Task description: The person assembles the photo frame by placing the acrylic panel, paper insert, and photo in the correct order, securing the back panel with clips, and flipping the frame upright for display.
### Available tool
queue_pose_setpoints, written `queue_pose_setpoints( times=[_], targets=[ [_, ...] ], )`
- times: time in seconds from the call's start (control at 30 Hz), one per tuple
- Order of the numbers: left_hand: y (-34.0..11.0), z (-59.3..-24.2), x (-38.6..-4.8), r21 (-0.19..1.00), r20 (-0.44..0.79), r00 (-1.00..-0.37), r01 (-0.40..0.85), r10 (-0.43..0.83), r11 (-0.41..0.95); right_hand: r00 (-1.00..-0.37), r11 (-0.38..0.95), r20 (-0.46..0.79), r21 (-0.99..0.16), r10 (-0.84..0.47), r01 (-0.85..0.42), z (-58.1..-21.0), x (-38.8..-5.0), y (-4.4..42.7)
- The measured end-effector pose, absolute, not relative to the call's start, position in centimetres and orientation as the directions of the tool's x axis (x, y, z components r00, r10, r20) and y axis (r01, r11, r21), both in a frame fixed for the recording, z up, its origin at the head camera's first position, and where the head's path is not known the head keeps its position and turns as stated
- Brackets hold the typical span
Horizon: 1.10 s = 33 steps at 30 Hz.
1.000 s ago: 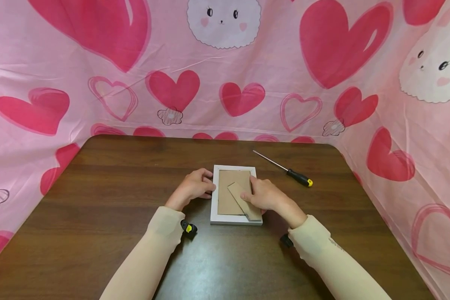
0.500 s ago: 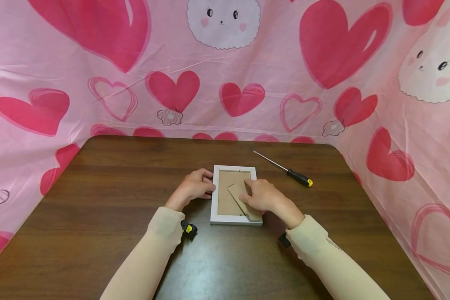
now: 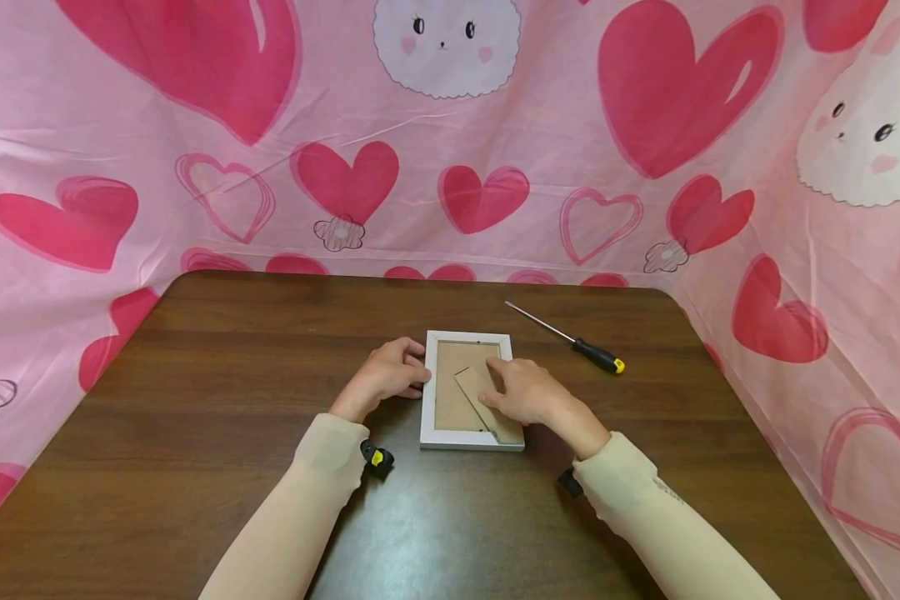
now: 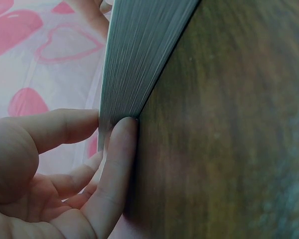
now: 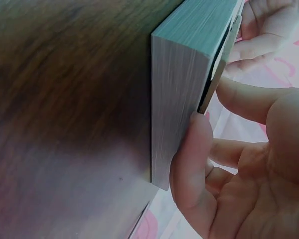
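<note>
A white picture frame (image 3: pixel 430 408) lies back side up on the table. Its brown backing board (image 3: pixel 461 356) sits inside the rim, with a slanted stand leg (image 3: pixel 483 408) on top reaching over the lower right corner. My left hand (image 3: pixel 386 371) rests against the frame's left side. In the left wrist view its thumb (image 4: pixel 74 127) touches the upper edge and a finger (image 4: pixel 120 149) presses the side wall. My right hand (image 3: pixel 528 392) presses from above, index finger on the backing and thumb on the stand leg. Another finger (image 5: pixel 192 159) touches the frame's right side.
A screwdriver (image 3: pixel 597 355) with a black and yellow handle lies behind and right of the frame. The brown wooden table (image 3: pixel 270 350) meets a pink heart-patterned cloth (image 3: pixel 420 125) at the back and sides.
The backing board has sunk down into the frame, and small dark tabs now show at its ends. My right index finger has shifted inward from the right rim. The left hand stays put.
</note>
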<state>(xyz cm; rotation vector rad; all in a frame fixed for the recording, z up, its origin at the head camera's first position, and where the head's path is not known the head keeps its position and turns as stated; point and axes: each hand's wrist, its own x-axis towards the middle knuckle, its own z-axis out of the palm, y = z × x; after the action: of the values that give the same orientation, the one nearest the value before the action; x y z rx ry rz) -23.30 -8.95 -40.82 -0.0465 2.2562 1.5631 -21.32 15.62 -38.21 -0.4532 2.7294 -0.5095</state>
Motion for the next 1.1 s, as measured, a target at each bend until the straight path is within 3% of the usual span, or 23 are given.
queue_pose_setpoints(
  times=[0.2,0.47,0.77,1.1],
  targets=[
    [-8.8,-40.9,-23.3,0.892,-0.339,-0.921,-0.250,0.193,0.378,-0.889,0.876,-0.233,-0.389,-0.393,-0.285,-38.3,-21.4,15.9],
    [-8.6,-40.9,-23.3,0.896,-0.339,-0.921,-0.253,0.194,0.365,-0.861,0.804,-0.184,-0.490,-0.474,-0.337,-37.0,-22.5,18.7],
    [-8.9,-41.0,-23.4,0.891,-0.337,-0.918,-0.238,0.211,0.387,-0.915,0.839,-0.033,-0.414,-0.402,-0.354,-34.6,-25.5,24.7],
    [-9.4,-40.7,-23.0,0.883,-0.333,-0.907,-0.204,0.257,0.423,-0.937,0.893,-0.028,-0.315,-0.348,-0.323,-35.9,-28.0,30.3]
  ],
)
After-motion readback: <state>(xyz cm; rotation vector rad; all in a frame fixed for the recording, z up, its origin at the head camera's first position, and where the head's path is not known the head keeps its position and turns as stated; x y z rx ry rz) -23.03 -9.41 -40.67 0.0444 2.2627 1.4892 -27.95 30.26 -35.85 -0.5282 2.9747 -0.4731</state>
